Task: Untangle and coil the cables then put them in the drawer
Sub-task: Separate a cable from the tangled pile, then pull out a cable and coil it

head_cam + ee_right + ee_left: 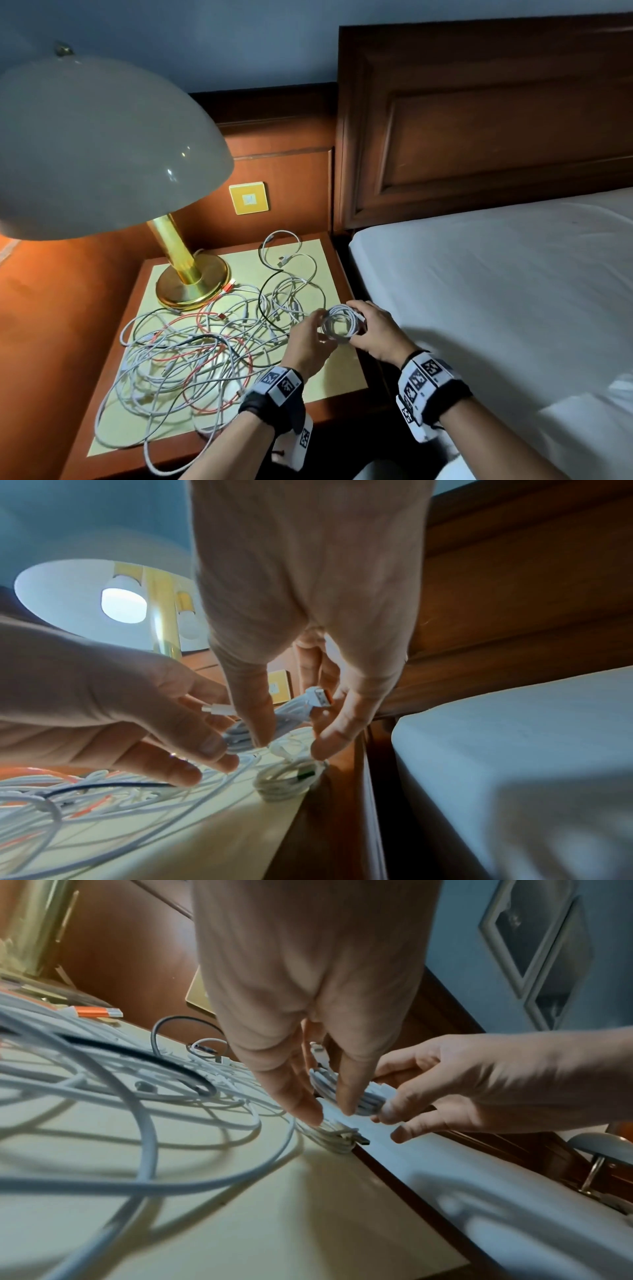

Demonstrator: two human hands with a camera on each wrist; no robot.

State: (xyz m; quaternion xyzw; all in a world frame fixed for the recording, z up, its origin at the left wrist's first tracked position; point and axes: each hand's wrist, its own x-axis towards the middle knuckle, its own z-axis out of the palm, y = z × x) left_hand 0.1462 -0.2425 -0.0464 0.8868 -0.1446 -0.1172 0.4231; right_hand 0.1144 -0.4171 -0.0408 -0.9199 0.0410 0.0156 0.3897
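Both hands hold a small coiled white cable just above the right side of the nightstand. My left hand pinches the coil's left side between thumb and fingers. On the other side, my right hand grips the coil, whose orange-tipped USB plug sticks up between the fingers. A loose tangle of white, red and black cables covers the nightstand's left and middle. A second coiled white cable lies on the top under my hands. No drawer shows.
A brass lamp with a wide white shade stands at the nightstand's back left. A bed with a white sheet lies close on the right, a wooden headboard behind it. A yellow wall switch sits behind the nightstand.
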